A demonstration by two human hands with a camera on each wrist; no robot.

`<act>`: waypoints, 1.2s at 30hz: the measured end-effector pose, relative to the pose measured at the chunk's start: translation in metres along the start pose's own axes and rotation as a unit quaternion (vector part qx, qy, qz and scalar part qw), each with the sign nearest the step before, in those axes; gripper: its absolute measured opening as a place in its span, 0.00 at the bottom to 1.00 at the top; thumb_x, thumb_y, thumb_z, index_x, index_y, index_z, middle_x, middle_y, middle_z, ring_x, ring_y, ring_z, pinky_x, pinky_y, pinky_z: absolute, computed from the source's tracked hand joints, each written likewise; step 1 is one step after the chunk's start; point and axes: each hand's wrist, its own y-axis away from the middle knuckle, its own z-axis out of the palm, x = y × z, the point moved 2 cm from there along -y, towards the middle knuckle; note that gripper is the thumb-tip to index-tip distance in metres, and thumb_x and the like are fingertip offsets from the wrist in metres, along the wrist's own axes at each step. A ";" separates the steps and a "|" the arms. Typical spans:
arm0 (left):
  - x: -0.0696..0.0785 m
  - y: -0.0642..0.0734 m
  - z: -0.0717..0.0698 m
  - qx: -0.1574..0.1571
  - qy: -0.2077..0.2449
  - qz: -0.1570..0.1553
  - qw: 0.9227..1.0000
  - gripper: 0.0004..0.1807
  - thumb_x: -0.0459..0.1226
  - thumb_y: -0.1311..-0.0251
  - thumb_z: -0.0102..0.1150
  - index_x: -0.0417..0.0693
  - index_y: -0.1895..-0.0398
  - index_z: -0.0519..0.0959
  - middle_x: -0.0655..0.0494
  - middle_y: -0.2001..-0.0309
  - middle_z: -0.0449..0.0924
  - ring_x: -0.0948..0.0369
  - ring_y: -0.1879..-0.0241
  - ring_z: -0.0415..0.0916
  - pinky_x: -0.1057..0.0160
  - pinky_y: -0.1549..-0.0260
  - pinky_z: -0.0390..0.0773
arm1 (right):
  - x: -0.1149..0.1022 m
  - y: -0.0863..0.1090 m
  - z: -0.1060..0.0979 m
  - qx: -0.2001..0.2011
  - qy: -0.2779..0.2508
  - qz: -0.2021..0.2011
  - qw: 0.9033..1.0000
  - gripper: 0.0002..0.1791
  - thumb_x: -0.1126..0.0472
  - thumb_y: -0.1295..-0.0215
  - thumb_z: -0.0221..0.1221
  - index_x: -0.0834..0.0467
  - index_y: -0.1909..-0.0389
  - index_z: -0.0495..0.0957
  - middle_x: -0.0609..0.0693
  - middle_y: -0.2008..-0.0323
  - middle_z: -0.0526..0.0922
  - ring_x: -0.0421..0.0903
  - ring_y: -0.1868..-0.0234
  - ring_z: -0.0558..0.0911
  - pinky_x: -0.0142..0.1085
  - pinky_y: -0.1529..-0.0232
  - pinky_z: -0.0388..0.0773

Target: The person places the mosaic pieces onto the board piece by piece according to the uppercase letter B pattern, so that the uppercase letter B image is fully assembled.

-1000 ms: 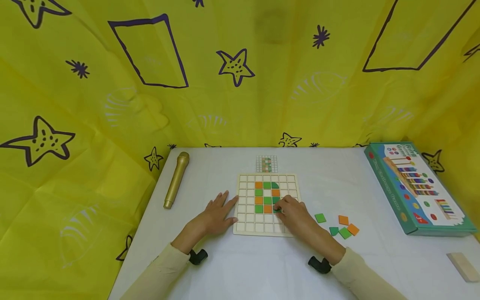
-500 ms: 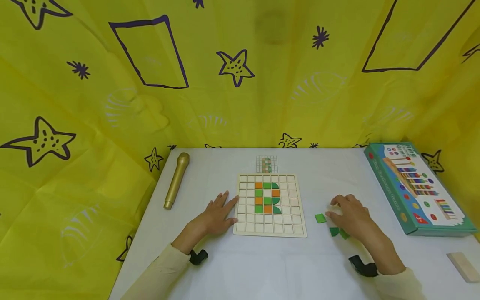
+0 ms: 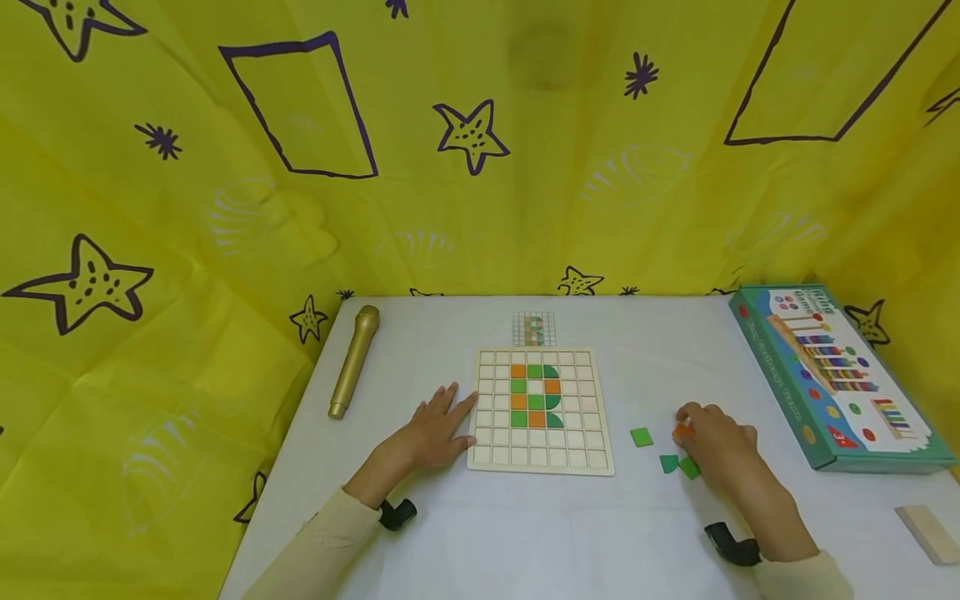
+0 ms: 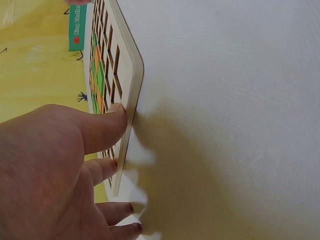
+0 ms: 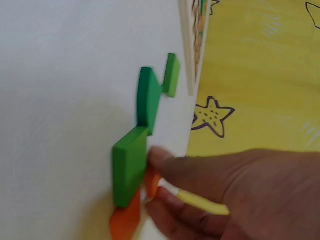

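A wooden grid board [image 3: 543, 457] lies mid-table, with orange, light green and dark green tiles set in it as a letter R. My left hand [image 3: 431, 435] rests at its left edge, fingers spread; the left wrist view shows the thumb [image 4: 107, 129] on the rim. Right of the board, my right hand [image 3: 718, 443] pinches an orange square tile [image 5: 152, 183] between thumb and fingertips. Close by lie a light green tile [image 5: 131, 167], a dark green rounded tile [image 3: 669, 464] and another light green tile [image 3: 641, 437]. A second orange tile [image 5: 126, 220] shows in the right wrist view.
Behind the board is a small pattern card [image 3: 534, 328] printed with an R. A gold microphone [image 3: 352, 362] lies at left. At right are a green game box [image 3: 840, 375] and a pale wooden block [image 3: 927, 533]. A yellow curtain [image 3: 480, 225] borders the table.
My right hand has left a dark green rounded tile in the board, moved right to the loose tiles and taken hold of an orange one. My left hand stays put.
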 end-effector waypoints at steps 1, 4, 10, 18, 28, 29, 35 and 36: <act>0.000 0.000 0.000 0.001 -0.001 0.000 1.000 0.40 0.53 0.21 0.53 0.53 0.14 0.54 0.38 0.15 0.43 0.40 0.15 0.40 0.34 0.21 0.50 | 0.000 -0.001 0.000 0.001 -0.006 -0.009 1.000 0.17 0.63 0.27 0.65 0.67 0.44 0.76 0.66 0.55 0.81 0.64 0.55 0.81 0.59 0.58 0.67; 0.000 0.000 0.001 0.000 -0.001 -0.003 1.000 0.40 0.53 0.21 0.53 0.55 0.13 0.53 0.39 0.15 0.43 0.41 0.15 0.40 0.35 0.21 0.50 | 0.002 -0.005 0.000 -0.006 -0.027 -0.022 0.999 0.19 0.65 0.29 0.66 0.69 0.43 0.75 0.68 0.50 0.79 0.68 0.48 0.79 0.63 0.55 0.69; 0.002 -0.001 0.000 0.000 0.001 0.002 1.000 0.40 0.53 0.22 0.54 0.54 0.14 0.53 0.38 0.15 0.43 0.41 0.15 0.40 0.34 0.21 0.49 | 0.013 -0.004 0.004 -0.002 -0.048 -0.021 0.999 0.15 0.67 0.28 0.64 0.70 0.46 0.76 0.68 0.51 0.78 0.68 0.47 0.78 0.66 0.52 0.70; 0.002 -0.001 0.000 -0.004 -0.006 -0.002 1.000 0.40 0.53 0.21 0.53 0.54 0.13 0.53 0.38 0.15 0.43 0.41 0.15 0.40 0.35 0.21 0.50 | 0.004 -0.011 0.017 0.021 -0.063 -0.037 0.997 0.16 0.66 0.27 0.64 0.70 0.44 0.78 0.69 0.48 0.79 0.68 0.45 0.79 0.65 0.47 0.69; -0.001 0.000 0.000 -0.004 0.005 -0.005 1.000 0.40 0.52 0.21 0.54 0.54 0.14 0.53 0.38 0.15 0.42 0.41 0.15 0.39 0.35 0.21 0.49 | -0.038 -0.042 0.028 0.026 -0.054 -0.046 0.997 0.15 0.64 0.27 0.65 0.70 0.47 0.80 0.65 0.52 0.82 0.62 0.49 0.82 0.60 0.50 0.71; -0.001 0.000 0.000 -0.005 0.006 -0.004 1.000 0.40 0.52 0.21 0.53 0.54 0.14 0.53 0.38 0.15 0.42 0.41 0.15 0.39 0.35 0.21 0.49 | -0.045 -0.044 0.029 0.023 -0.053 -0.050 0.997 0.15 0.64 0.27 0.65 0.69 0.46 0.80 0.64 0.52 0.82 0.61 0.49 0.82 0.58 0.51 0.71; -0.001 -0.001 0.000 -0.005 0.004 -0.004 1.000 0.40 0.53 0.21 0.52 0.55 0.13 0.52 0.39 0.14 0.41 0.41 0.15 0.38 0.35 0.20 0.48 | -0.097 -0.048 0.041 0.004 -0.059 -0.093 0.994 0.14 0.63 0.27 0.66 0.66 0.46 0.82 0.58 0.51 0.81 0.56 0.48 0.80 0.51 0.50 0.72; -0.001 -0.001 -0.001 -0.005 0.004 -0.005 1.000 0.39 0.53 0.21 0.52 0.56 0.13 0.52 0.39 0.14 0.41 0.41 0.15 0.38 0.35 0.20 0.48 | -0.106 -0.048 0.043 0.001 -0.060 -0.105 0.993 0.13 0.64 0.28 0.66 0.65 0.46 0.82 0.56 0.52 0.81 0.55 0.49 0.80 0.50 0.50 0.72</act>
